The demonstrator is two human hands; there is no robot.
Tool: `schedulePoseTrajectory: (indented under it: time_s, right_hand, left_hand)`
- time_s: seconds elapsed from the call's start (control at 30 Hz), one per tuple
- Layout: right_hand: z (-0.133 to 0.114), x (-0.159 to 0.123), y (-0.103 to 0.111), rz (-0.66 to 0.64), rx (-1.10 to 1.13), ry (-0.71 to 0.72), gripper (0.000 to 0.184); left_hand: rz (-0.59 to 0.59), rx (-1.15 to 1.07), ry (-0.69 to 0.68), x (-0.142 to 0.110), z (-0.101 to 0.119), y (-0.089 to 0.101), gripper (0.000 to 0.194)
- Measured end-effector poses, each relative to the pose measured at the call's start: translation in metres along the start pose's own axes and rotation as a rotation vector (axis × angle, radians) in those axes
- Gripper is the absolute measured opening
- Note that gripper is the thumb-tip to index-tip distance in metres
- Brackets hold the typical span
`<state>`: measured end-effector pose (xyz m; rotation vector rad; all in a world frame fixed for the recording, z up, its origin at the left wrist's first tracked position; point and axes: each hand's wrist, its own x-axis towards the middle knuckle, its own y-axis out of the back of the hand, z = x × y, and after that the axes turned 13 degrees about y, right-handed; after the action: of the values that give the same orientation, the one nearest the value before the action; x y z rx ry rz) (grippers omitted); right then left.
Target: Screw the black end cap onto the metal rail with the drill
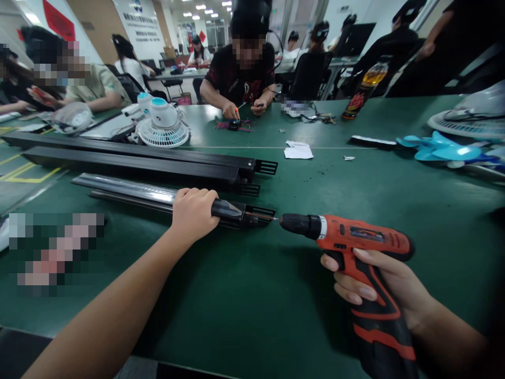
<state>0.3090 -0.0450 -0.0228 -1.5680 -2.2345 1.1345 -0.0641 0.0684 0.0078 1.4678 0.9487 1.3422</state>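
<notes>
My left hand (194, 212) is wrapped around a long dark metal profile (130, 192), which lies along the green table with its slotted end to the right. In my right hand (379, 279) is a red and black cordless drill (363, 237), held by its handle with a finger near the trigger. The drill points left, and its thin bit (275, 218) reaches the end of the profile. Whether the bit touches a screw there is too small to tell. Behind lie two more black metal profiles (158, 167), side by side, with slotted brackets at their right ends.
White fan parts (163, 123) stand at the back left. Across the table (252, 295) a person (242, 73) handles small wires (235, 125). Paper scraps (299, 150), a drink bottle (365, 90) and blue fan blades (442, 146) lie towards the back and right.
</notes>
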Motion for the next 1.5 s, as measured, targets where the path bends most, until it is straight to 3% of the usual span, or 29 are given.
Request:
schedulePoseTrajectory:
  time_s: [0.5, 1.0, 1.5]
  right_hand:
    - [-0.0003, 0.0006, -0.0038, -0.015, -0.014, 0.002, 0.036]
    - [-0.0004, -0.0006, -0.006, 0.06, -0.058, -0.037, 0.043]
    - [-0.0012, -0.0013, -0.003, 0.015, -0.052, -0.019, 0.041]
  left_hand:
    - [-0.007, -0.002, -0.006, 0.0005, -0.001, 0.0001, 0.014]
    - [0.006, -0.018, -0.006, 0.0005, -0.0009, -0.0002, 0.016]
    - [0.024, -0.027, -0.018, 0.0009, -0.001, 0.0008, 0.011]
